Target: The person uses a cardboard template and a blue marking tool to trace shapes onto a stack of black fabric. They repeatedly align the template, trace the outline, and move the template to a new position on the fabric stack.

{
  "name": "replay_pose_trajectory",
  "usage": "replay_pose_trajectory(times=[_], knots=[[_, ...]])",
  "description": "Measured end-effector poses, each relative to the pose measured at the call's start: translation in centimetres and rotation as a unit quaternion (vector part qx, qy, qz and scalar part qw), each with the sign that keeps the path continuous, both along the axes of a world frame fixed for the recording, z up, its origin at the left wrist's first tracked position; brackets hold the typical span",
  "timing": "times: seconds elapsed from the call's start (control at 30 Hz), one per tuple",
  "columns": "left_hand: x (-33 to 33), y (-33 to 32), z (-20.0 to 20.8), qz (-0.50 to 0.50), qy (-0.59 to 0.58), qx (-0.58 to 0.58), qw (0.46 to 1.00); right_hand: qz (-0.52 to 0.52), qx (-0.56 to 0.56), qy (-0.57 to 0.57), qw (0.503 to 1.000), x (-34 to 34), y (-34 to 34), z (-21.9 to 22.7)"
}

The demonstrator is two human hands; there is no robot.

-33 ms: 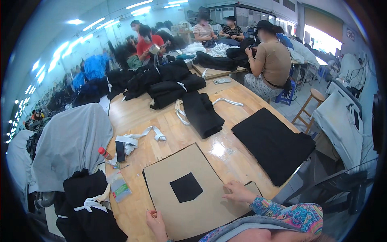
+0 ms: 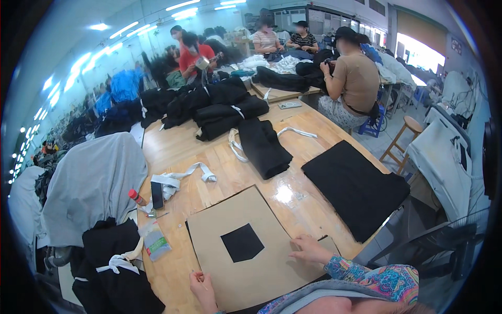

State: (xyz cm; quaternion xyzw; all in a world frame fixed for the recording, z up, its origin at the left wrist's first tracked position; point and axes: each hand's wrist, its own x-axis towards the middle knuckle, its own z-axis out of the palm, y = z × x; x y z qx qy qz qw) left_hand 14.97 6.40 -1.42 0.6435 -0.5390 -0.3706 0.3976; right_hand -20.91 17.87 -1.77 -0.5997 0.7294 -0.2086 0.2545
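A tan cardboard template with a pocket-shaped cut-out lies on black fabric, whose edges show around it. Black cloth shows through the opening. My left hand is at the template's near left edge, fingers curled in a pinch on it. Along the right edge rests my right hand, its fingers and thumb apart on the cardboard. Whether any fingertips reach under the board is hidden.
A black fabric stack lies right on the wooden table; a folded black bundle lies beyond. Left are a phone, red-capped bottle, plastic packet and tied black bundle. Several people work farther back.
The whole view has shifted very slightly. Both hands and the template stay in the same places.
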Motion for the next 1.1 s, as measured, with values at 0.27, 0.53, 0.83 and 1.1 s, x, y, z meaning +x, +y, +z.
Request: replay_pose_trajectory(times=[0.27, 0.53, 0.83, 1.1], knots=[[-0.2, 1.4, 3.7, 0.012, 0.152, -0.142, 0.978, -0.014, -0.032, -0.056, 0.998, 0.1, 0.3, 0.5], [3.6, 0.7, 6.8, 0.112, 0.156, -0.308, 0.932, -0.090, -0.142, -0.092, 0.981, 0.6, -0.3, 2.1], [8.1, -1.2, 6.8, 0.408, 0.162, -0.347, 0.828, -0.085, -0.197, -0.140, 0.967, 1.6, -0.6, 1.4], [10.6, -1.1, 2.2, 0.441, -0.201, -0.351, 0.801, 0.102, -0.168, -0.019, 0.980, 3.0, 0.2, -0.1]])
